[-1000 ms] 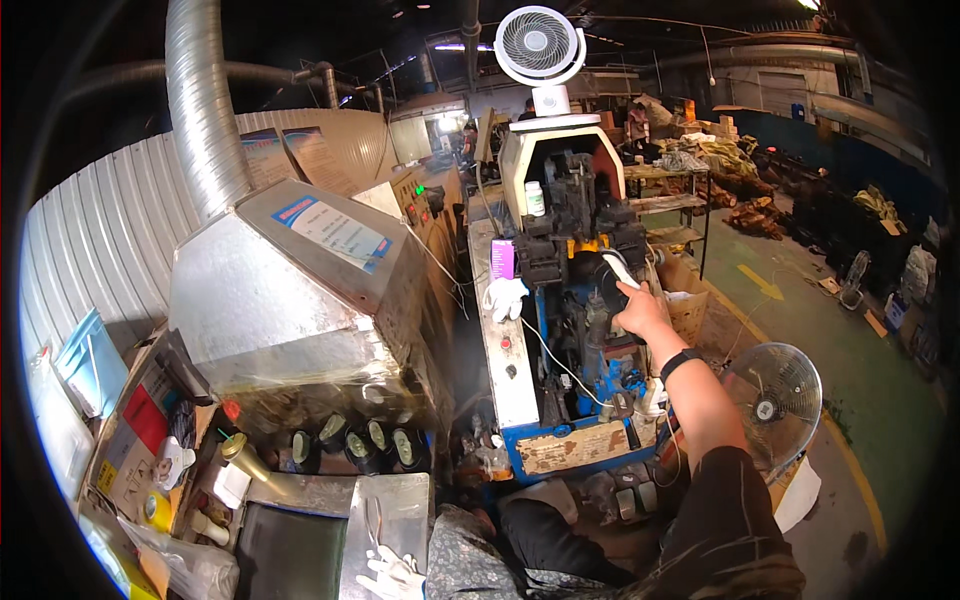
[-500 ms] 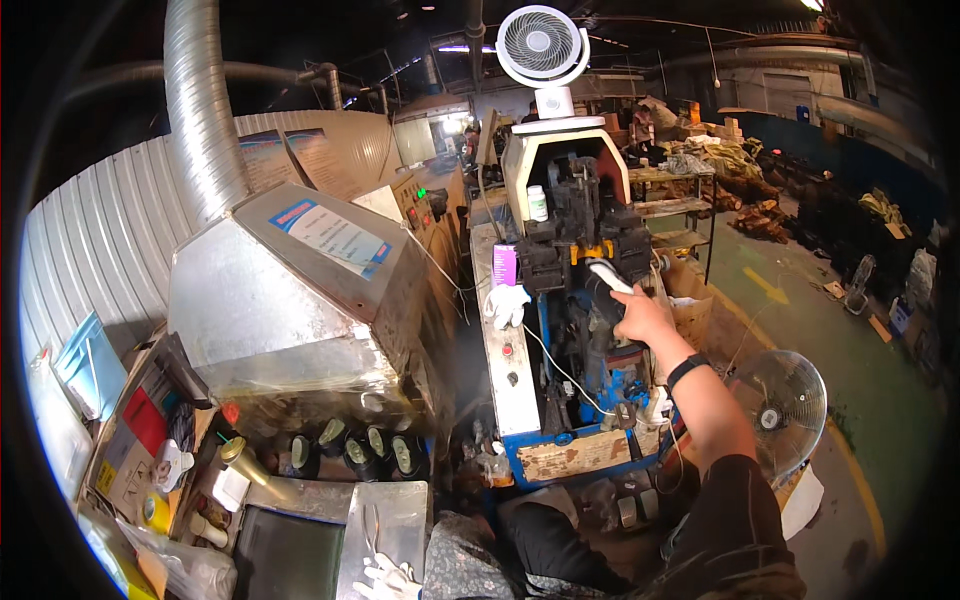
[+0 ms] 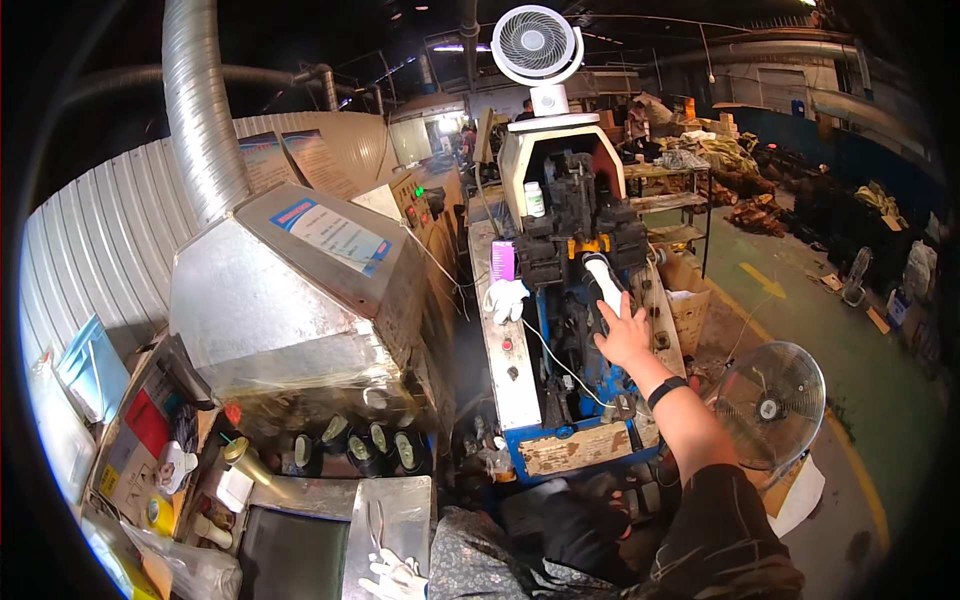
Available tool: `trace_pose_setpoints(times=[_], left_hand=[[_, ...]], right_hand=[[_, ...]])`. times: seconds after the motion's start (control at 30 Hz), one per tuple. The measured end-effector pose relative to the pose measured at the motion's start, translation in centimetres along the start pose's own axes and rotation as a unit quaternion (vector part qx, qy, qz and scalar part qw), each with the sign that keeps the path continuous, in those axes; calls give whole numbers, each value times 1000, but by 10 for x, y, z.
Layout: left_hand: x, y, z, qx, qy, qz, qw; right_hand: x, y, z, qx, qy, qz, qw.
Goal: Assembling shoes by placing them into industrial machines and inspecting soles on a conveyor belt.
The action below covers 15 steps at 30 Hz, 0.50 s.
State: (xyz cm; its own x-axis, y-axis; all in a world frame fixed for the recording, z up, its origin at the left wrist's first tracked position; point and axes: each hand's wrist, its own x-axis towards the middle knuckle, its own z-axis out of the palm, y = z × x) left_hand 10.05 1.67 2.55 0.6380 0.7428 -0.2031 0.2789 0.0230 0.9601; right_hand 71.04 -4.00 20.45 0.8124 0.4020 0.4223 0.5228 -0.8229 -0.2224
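My right hand [image 3: 623,336] reaches out to a dark shoe-making machine [image 3: 578,235] on a blue and white base. Its fingers are spread, and their tips lie against the lower end of a white shoe-shaped piece [image 3: 603,281] that sits upright in the machine's jaws. A black band is on my right wrist [image 3: 666,391]. A white glove [image 3: 506,298] is draped over the machine's white side panel. My left hand is out of sight.
A big sheet-metal hood [image 3: 290,290] with a ribbed duct [image 3: 196,100] stands at left, with dark shoe parts [image 3: 352,446] in a row below it. White gloves [image 3: 392,576] lie on a metal plate. A floor fan [image 3: 765,405] stands right; another fan [image 3: 537,45] tops the machine.
My right hand carried the white piece slightly left and down into the machine. It has since let go, and its fingers have spread just below the piece.
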Motion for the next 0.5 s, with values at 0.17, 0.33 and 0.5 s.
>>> trace_pose_setpoints(times=[0.17,0.33,0.5], left_hand=[[-1,-7,1,20,-7,-2,1000],[-1,-9,5,52,-30,-16,998],[-3,3,18,101,13,-21,995]], right_hand=[[1,-2,-1,8,-1,3,1000],[1,-1,-2,4,4,2,1000],[1,2,-1,20,-7,1,1000]])
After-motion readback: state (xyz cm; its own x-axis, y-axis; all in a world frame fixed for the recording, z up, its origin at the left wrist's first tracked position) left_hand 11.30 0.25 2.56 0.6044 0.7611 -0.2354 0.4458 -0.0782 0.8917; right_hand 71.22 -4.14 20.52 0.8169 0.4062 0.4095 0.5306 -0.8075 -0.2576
